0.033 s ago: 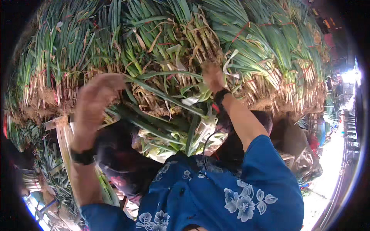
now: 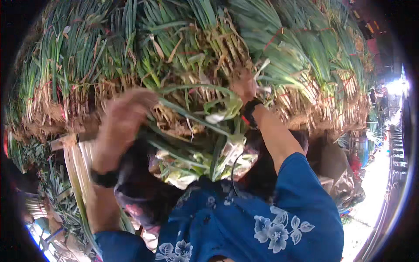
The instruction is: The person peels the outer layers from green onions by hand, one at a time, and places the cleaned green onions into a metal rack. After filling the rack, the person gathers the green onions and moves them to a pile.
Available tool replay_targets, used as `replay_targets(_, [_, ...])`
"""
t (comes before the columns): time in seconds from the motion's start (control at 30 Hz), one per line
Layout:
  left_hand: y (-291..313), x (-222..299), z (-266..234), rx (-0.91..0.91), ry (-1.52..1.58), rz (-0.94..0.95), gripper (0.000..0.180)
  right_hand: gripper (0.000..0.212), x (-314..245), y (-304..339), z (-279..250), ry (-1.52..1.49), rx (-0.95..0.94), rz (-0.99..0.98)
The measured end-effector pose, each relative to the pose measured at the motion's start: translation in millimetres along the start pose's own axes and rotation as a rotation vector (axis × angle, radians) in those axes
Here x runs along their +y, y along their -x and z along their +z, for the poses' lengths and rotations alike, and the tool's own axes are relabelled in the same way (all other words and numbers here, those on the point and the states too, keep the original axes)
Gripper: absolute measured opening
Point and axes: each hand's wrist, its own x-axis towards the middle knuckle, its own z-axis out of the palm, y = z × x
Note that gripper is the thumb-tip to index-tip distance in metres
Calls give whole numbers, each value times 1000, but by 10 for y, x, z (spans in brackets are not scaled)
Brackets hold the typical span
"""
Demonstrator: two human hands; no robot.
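My left hand point(image 2: 131, 107), fingers curled and smeared by motion, is beside the tip end of long green onion leaves point(image 2: 192, 114); whether it grips them cannot be made out. The leaves stretch across to my right hand point(image 2: 244, 85), which is closed round a green onion, its grip partly blurred. Pale, torn leaves point(image 2: 224, 109) hang just below that hand. Under the leaves, stripped green and whitish leaf pieces point(image 2: 183, 172) lie heaped in front of my body.
A tall stack of green onion bundles point(image 2: 74, 65), roots toward me, fills the far side. Some have red ties point(image 2: 273, 39). Long pale stalks point(image 2: 74, 174) stand left of my left forearm. Crumpled brown wrapping point(image 2: 340, 179) lies at the right, beside a bright walkway point(image 2: 371, 209).
My left hand has shifted right, toward the middle, with its forearm. The right hand stays in nearly the same place, and the leaves between the hands have moved slightly.
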Motion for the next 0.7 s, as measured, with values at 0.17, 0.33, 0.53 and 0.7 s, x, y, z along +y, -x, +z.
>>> replay_targets(0.17, [-304, -853, 565, -51, -157, -117, 24, 41, 414, -946, 256, 265, 229, -139])
replay_targets(0.33, [-490, -977, 700, -209, -466, -68, 21, 38, 531, -1254, 297, 238, -30, 278])
replay_targets(0.53, [-650, -938, 729, -201, -536, -1, 19, 40, 580, -1662, -203, 35, -345, -505])
replay_targets(0.7, [-616, -955, 698, -148, -538, -103, 13, 39, 280, -1312, -357, -412, -227, -440])
